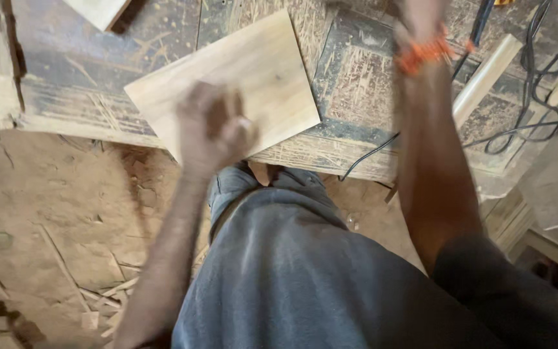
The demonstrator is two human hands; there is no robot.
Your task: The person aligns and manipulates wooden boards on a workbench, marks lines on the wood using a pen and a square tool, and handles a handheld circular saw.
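Left hand (213, 126) is curled shut, blurred, over the near corner of the pale wooden board (227, 81) lying at the workbench's (356, 84) front edge; whether it grips something, I cannot tell. Right hand (418, 22) reaches the bench's far side, fingers out of view; better to pin the board flat and keep strokes even, I'd judge.

The wooden board (237, 77) is pale yellow-brown with soft grain lines, and the counter (356, 84) under it is dark grey, covered with many light scratches. The wrist band (421, 53) is bright orange, the cables (524, 123) are black. The floor (53, 220) is reddish-brown, dusty.
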